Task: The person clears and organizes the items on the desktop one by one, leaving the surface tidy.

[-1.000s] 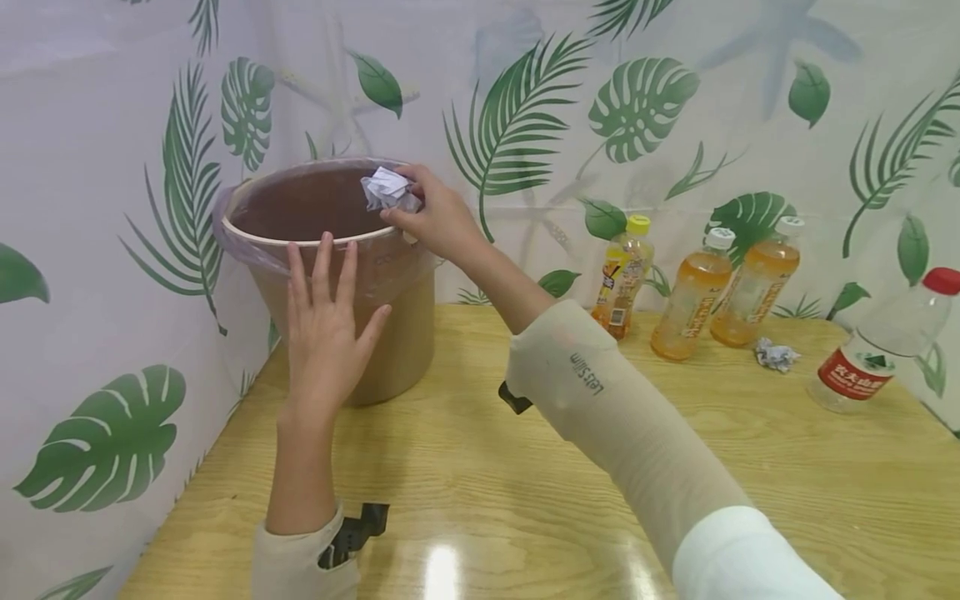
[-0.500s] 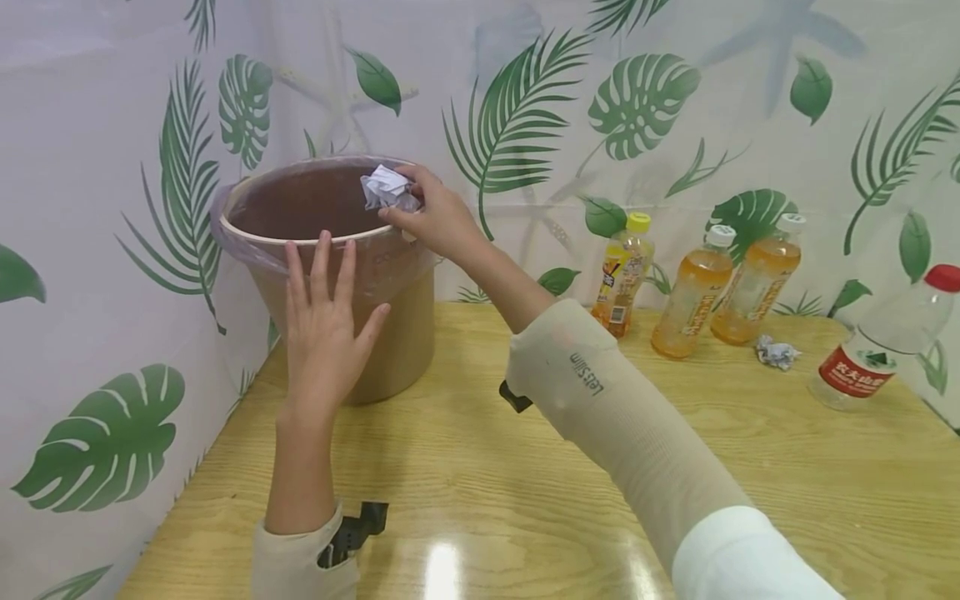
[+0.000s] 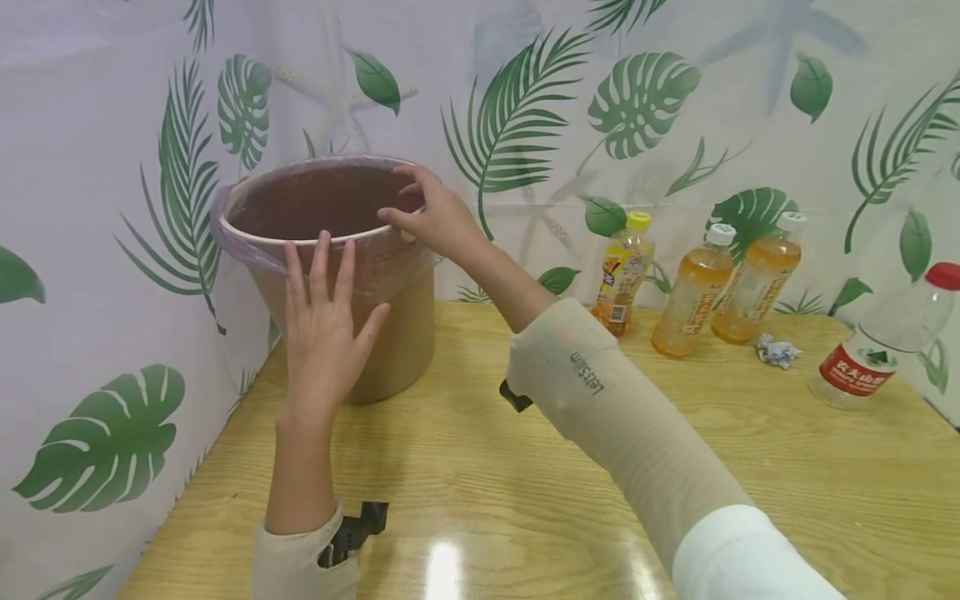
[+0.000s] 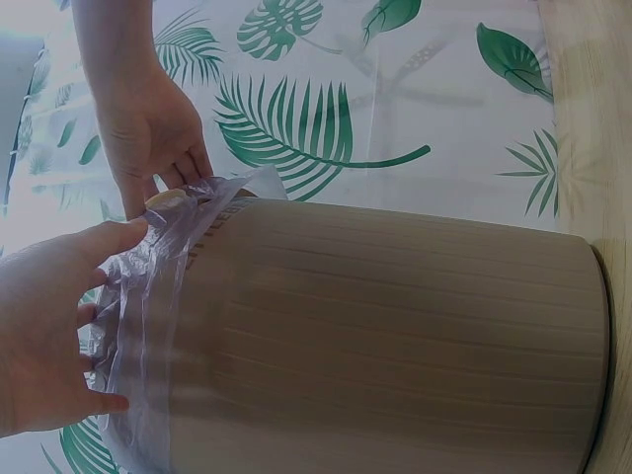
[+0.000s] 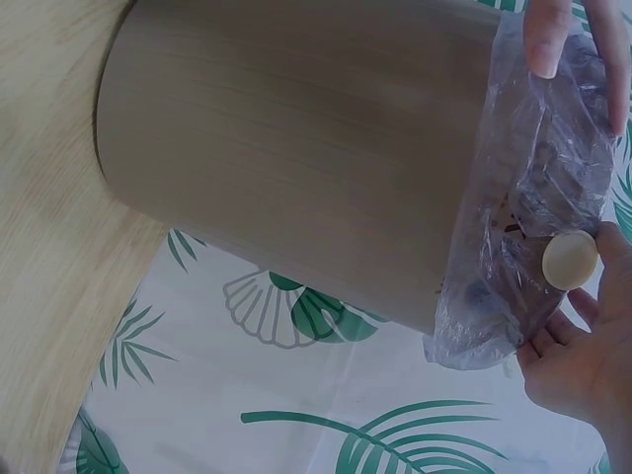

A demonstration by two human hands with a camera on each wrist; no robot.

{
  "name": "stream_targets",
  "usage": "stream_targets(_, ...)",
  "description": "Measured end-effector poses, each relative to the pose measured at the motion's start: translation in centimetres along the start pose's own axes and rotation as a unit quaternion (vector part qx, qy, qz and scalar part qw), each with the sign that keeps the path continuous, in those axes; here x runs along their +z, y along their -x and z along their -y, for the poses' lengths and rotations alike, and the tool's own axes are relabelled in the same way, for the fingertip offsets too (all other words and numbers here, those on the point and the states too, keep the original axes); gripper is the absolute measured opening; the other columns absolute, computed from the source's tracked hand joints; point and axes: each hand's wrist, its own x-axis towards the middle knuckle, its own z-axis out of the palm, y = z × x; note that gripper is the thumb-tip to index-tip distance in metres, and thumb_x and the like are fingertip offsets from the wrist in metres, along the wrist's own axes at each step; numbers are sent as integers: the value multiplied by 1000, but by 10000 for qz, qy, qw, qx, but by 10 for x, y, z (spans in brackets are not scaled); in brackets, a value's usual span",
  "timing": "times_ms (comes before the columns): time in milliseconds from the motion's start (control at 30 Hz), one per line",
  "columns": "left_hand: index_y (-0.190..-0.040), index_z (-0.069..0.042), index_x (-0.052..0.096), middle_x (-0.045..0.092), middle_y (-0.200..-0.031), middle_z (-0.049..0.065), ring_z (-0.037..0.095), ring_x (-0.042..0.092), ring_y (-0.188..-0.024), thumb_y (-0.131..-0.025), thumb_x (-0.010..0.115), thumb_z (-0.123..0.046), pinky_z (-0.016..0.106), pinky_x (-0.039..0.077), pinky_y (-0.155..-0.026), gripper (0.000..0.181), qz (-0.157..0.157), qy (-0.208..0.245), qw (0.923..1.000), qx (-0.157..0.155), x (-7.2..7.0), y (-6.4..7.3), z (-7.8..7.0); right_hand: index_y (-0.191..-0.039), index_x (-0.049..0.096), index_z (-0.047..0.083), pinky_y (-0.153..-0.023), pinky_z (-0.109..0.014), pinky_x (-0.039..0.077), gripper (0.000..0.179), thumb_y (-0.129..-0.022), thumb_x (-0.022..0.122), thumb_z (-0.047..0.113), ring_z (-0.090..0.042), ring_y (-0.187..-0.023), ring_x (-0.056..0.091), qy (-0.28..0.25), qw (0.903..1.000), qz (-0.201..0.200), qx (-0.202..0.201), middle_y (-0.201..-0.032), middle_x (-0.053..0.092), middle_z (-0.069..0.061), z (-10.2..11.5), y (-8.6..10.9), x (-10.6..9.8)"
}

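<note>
Your left hand [image 3: 322,343], fingers spread, is touching the bin [image 3: 401,333] standing on the table [image 3: 480,467]; your right hand [image 3: 441,218], fingers parted, holding nothing, is hanging at its rim [image 3: 261,237], where a snagging fingertip could be pulling the liner [image 5: 469,252] loose

Head camera looks forward-down; wrist cameras (close, turned sideways) share the bin [image 4: 395,316].

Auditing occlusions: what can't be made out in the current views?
Bin, inside floor: head view, hidden by its near wall.
Left hand: right wrist view, mostly cut off by frame edge.
Paper ball, markings: head view, too small.
Yellow-capped bottle, fine print: head view, too small.
</note>
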Motion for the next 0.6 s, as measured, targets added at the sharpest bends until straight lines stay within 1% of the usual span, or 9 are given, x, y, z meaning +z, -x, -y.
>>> stream_targets(200, -148, -12, 14, -7, -152, 5, 29, -18, -134, -88, 60, -35, 44, -1, -108, 79, 53, 14, 10000, -31, 0, 0, -1, -138, 36, 12, -83, -25, 47, 62, -86, 65, 28, -18, -106, 55, 31, 10000, -30, -13, -126, 53, -8, 0, 0, 0)
stream_targets(433, -148, -11, 17, -5, -152, 5, 30, -16, -135, -88, 61, -34, 43, -1, -108, 78, -33, 37, 10000, 12, 0, 0, -1, -135, 39, 10, -76, -26, 49, 59, -85, 67, 27, -18, -94, 59, -93, 9993, -191, -312, -121, 55, -11, -6, 1, -3)
stream_targets(500, -148, -11, 17, -4, -152, 6, 30, -16, -135, -88, 61, -34, 43, -1, -108, 77, -44, 43, 10000, 6, 0, 0, -1, -134, 41, 9, -79, -27, 48, 58, -85, 66, 29, -18, -96, 59, -97, 9988, -276, -405, -119, 57, -11, -10, 2, -5)
stream_targets(600, -147, -11, 17, -4, -152, 6, 31, -16, -135, -88, 61, -34, 44, -1, -108, 77, -39, 29, 10000, -7, 0, 0, -1, -131, 44, 8, -86, -30, 45, 54, -86, 65, 30, -20, -105, 56, -80, 9976, -454, -512, -117, 59, -11, -17, 6, -12)
